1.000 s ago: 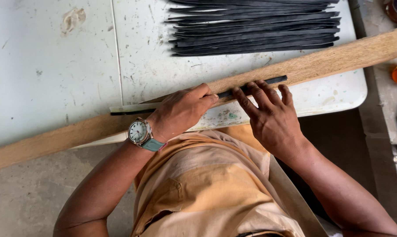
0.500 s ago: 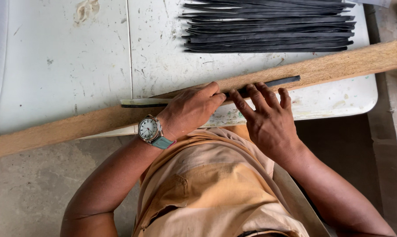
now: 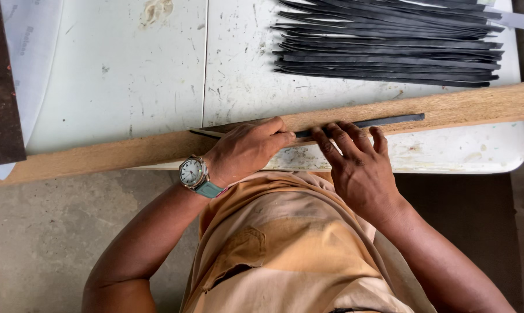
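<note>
My left hand [image 3: 247, 152] is curled shut on the dark strip [image 3: 360, 123], which lies along the long wood plank [image 3: 459, 107] in the middle of the frame. My right hand [image 3: 357, 165] is open, its fingers [image 3: 331, 139] pressing the strip flat. I think I should press evenly so it stays straight on the white worktop [image 3: 117, 87].
</note>
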